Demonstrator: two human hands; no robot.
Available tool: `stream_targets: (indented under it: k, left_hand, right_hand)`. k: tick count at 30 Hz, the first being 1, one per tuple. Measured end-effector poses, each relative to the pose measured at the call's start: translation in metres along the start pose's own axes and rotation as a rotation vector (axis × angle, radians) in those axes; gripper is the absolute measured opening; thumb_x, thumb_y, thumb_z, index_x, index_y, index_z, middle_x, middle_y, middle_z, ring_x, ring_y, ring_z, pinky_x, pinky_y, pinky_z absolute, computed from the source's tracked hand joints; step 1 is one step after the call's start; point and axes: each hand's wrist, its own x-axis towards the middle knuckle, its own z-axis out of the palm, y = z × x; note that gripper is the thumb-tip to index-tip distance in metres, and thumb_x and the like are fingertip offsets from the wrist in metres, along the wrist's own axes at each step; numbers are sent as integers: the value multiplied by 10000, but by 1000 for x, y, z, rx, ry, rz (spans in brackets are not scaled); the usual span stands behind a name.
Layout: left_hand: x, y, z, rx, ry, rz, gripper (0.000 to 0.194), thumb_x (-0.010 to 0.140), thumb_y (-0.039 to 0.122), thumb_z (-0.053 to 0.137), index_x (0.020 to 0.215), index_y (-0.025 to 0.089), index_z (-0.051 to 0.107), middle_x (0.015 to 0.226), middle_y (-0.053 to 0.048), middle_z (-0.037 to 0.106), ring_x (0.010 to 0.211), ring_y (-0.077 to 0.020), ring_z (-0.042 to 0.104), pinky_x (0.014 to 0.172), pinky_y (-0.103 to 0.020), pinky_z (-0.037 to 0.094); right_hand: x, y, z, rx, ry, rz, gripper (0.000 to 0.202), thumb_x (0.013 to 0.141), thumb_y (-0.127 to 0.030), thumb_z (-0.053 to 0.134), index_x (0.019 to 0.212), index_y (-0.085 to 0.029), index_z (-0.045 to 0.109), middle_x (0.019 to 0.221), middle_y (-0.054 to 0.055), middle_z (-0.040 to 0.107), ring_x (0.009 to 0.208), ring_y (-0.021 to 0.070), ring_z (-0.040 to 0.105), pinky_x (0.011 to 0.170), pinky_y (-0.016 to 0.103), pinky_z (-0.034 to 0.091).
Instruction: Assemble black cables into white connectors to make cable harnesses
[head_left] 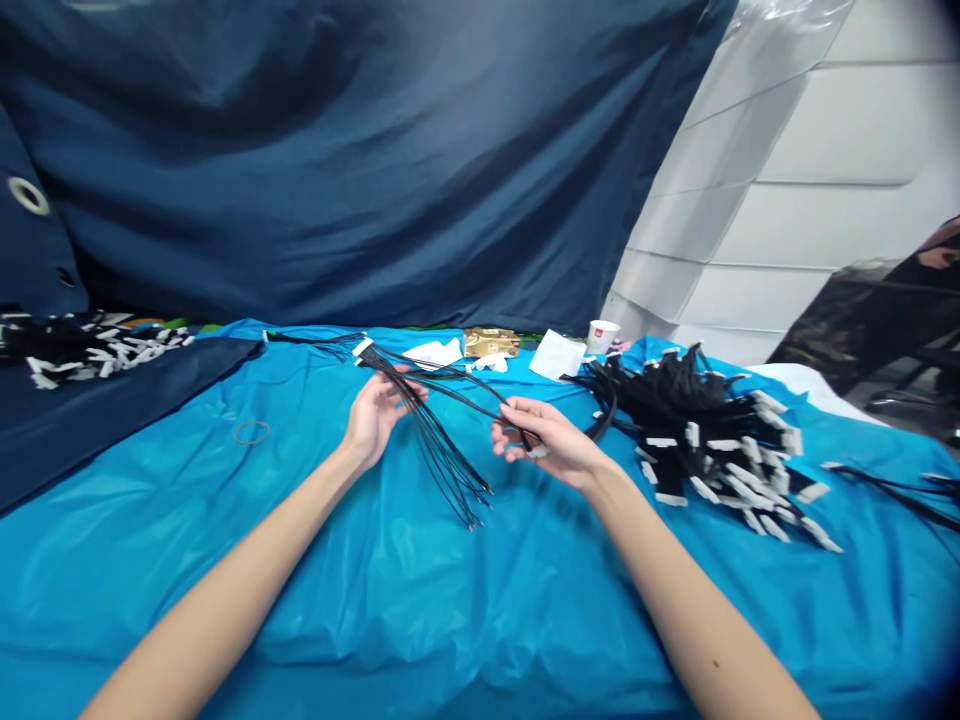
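A black wire harness (435,425) with a white connector (364,352) at its upper left end fans out into loose thin wires over the blue sheet. My left hand (379,410) is beneath the harness just below that connector, fingers curled around the wires. My right hand (541,438) pinches a black cable that runs up left toward the same connector; a small white piece shows under its fingers. The loose wire ends hang between my two hands, pointing down and right.
A large pile of black cables with white connectors (720,450) lies at right, another pile (105,350) at far left. Toward the back are a gold packet (491,343), white paper (557,355) and a paper cup (602,336). A rubber band (252,433) lies left.
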Motion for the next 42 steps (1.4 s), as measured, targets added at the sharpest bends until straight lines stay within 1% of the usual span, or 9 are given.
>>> stream_targets:
  k: [4, 8, 14, 22, 25, 30, 36, 38, 42]
  left_hand:
    - [-1, 2, 2, -25, -24, 58, 255, 683, 211, 478, 929, 162, 520, 818, -20, 606, 747, -159, 608, 767, -345, 477]
    - [0, 1, 4, 83, 21, 102, 231, 673, 169, 550, 897, 178, 492, 763, 23, 555, 661, -102, 563, 725, -329, 501]
    - [1, 3, 4, 48, 66, 107, 169, 726, 175, 543, 888, 175, 494, 690, 43, 489, 569, -63, 494, 688, -307, 515]
    - [0, 13, 8, -100, 145, 91, 91, 787, 151, 490, 873, 157, 521, 685, 21, 526, 572, -72, 506, 743, -371, 517]
    - [-1, 15, 11, -171, 157, 66, 112, 802, 112, 447, 851, 156, 537, 713, 15, 551, 586, -68, 522, 791, -389, 509]
    - [-10, 16, 21, -267, 149, -59, 199, 827, 76, 384, 884, 110, 571, 695, -10, 575, 557, -65, 537, 733, -326, 536]
    - [-25, 11, 34, -297, 43, -306, 167, 827, 71, 403, 859, 69, 567, 723, -57, 619, 514, -73, 547, 587, -264, 550]
    - [-30, 8, 37, -271, -1, -380, 165, 833, 85, 408, 831, 58, 570, 671, -57, 610, 503, -79, 544, 567, -256, 549]
    - [-38, 2, 43, -213, -92, -470, 157, 826, 95, 438, 825, 42, 585, 675, -65, 613, 501, -83, 549, 537, -250, 548]
  right_hand:
    - [3, 1, 0, -27, 40, -43, 302, 687, -391, 667, 667, -164, 469, 578, -46, 517, 444, 46, 472, 410, 176, 313]
    - [4, 1, -2, -28, 86, -42, 280, 653, -380, 691, 769, -159, 563, 571, -57, 483, 423, 38, 439, 384, 181, 262]
    - [2, -5, -6, -84, 239, -111, 384, 611, -340, 725, 929, -170, 597, 712, -9, 586, 524, 75, 526, 457, 209, 364]
    - [4, -8, -9, 95, 395, -275, 417, 545, -193, 771, 933, -183, 618, 795, 21, 661, 768, 140, 635, 751, 256, 490]
    - [5, -9, -7, 161, 441, -331, 329, 561, -191, 762, 867, -175, 642, 850, 31, 666, 823, 142, 629, 765, 231, 492]
    - [2, -17, -2, 314, 511, -496, 267, 592, -182, 739, 844, -193, 652, 819, -9, 652, 776, 93, 617, 670, 155, 500]
    - [-3, -29, -9, 493, 567, -659, 176, 652, -252, 704, 798, -169, 652, 724, -38, 638, 637, 41, 581, 578, 121, 482]
    - [-4, -31, -12, 517, 565, -693, 172, 710, -301, 657, 829, -176, 650, 744, -34, 647, 675, 47, 594, 629, 143, 493]
    - [-7, -34, -12, 485, 517, -744, 277, 813, -433, 508, 865, -198, 644, 918, 7, 666, 933, 102, 601, 853, 250, 474]
